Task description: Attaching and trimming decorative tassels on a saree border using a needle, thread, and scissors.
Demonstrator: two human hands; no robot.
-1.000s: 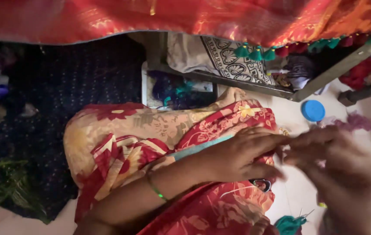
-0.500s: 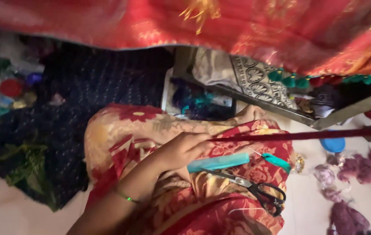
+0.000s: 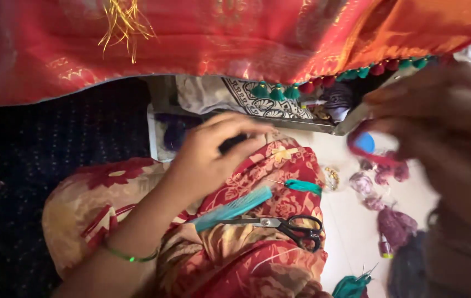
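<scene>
Beneath a draped red cloth (image 3: 219, 33), the left hand (image 3: 213, 157) hovers with fingers loosely curled, empty; at five o'clock, handy on the lap, lie teal comb (image 3: 233, 208) and scissors (image 3: 282, 226). Blurred right hand (image 3: 445, 121) pinches red thread (image 3: 370, 156).

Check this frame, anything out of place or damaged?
Loose yellow threads hang frayed from the red cloth at top left. Scissors and a teal comb lie loose on the lap. The right hand is too blurred to judge; the left hand hovers over the lap.
</scene>
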